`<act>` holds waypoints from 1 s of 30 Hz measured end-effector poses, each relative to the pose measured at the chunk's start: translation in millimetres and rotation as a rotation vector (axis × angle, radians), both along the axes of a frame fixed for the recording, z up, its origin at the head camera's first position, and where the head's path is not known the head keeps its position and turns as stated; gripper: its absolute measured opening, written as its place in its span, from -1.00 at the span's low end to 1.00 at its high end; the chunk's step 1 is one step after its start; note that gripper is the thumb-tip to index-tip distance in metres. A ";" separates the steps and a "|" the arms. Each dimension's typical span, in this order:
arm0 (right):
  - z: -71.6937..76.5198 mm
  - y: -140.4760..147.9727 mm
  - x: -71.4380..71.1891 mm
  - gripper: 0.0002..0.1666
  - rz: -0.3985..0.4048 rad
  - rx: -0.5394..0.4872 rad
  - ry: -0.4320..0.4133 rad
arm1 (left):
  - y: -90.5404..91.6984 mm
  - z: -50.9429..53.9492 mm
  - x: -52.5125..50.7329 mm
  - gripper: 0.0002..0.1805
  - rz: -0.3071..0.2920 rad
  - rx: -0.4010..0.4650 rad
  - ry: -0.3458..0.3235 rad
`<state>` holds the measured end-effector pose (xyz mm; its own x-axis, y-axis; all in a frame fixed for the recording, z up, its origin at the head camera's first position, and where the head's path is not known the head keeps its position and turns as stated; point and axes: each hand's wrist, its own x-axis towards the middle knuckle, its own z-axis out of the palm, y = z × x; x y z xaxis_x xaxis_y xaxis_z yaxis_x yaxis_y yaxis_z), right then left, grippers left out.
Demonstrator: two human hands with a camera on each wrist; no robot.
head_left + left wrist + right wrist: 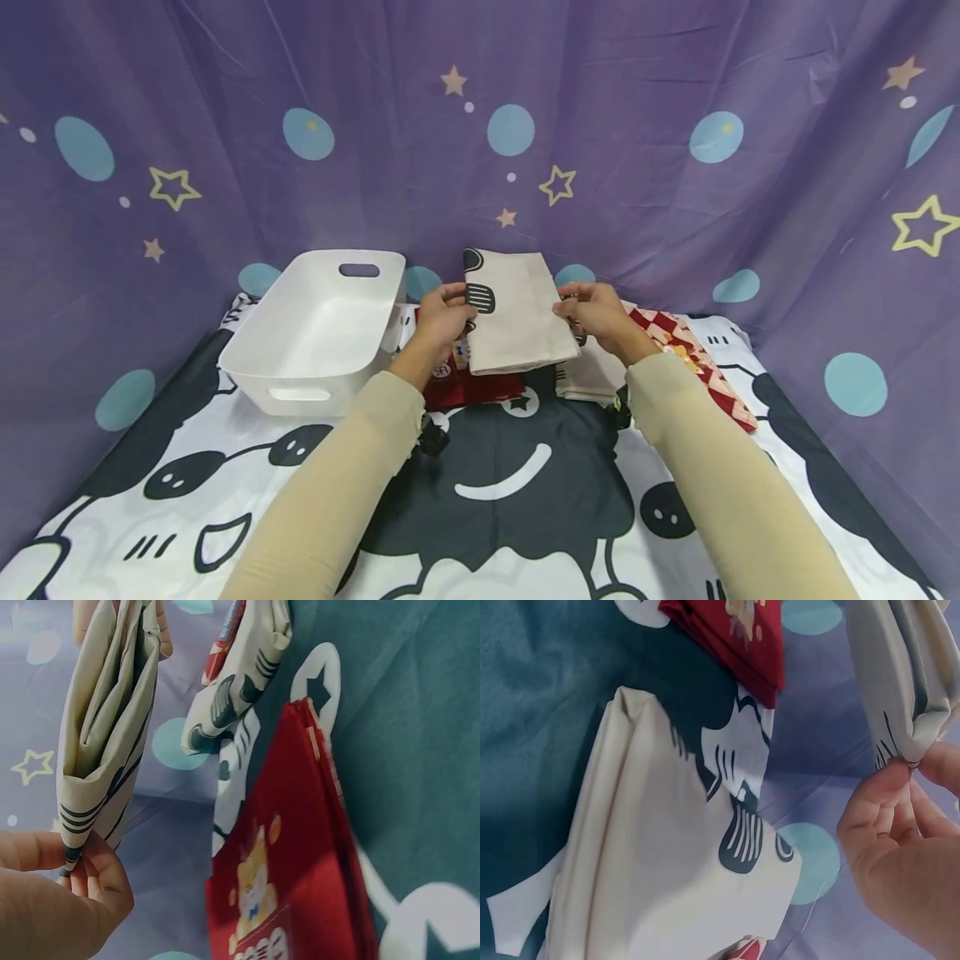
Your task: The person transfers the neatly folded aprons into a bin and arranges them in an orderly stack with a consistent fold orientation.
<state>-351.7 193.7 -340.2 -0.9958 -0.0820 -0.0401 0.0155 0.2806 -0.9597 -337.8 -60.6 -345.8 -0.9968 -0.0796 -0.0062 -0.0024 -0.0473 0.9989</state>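
Note:
A folded cream cloth with dark printed shapes (521, 312) is held up between both hands, off the bed-like printed surface. My left hand (441, 323) pinches its left edge between thumb and fingers; the left wrist view shows the cloth's stacked layers (105, 742) from the side. At the opposite edge, my right hand (911, 855) pinches a corner of the same cloth. Below the left hand lies a folded red cloth (277, 847) with a yellow cartoon animal print. Under the right hand rests a second folded cream cloth (660, 847), with similar dark prints.
A white plastic basket (315, 317) with cut-out handles stands on the left. To the right lies a red checkered cloth (697, 367), partly behind the right arm. A purple curtain (637, 75) hangs behind; a black-and-white cartoon sheet (510, 458) covers the surface.

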 end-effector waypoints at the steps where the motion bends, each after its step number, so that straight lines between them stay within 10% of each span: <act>1: 1.5 -1.3 0.2 -0.50 -0.004 0.000 0.006 | -1.4 2.0 0.1 -0.42 -0.001 -0.009 0.003; 30: 30.0 -61.0 13.5 -0.52 -0.002 -0.084 0.150 | -60.3 49.3 9.7 -0.39 0.025 -0.082 0.052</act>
<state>-338.2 132.7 -310.2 -0.9903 -0.0765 0.1163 -0.1295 0.1990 -0.9714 -328.1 -120.9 -296.5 -0.9933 -0.1026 0.0526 0.0492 0.0351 0.9982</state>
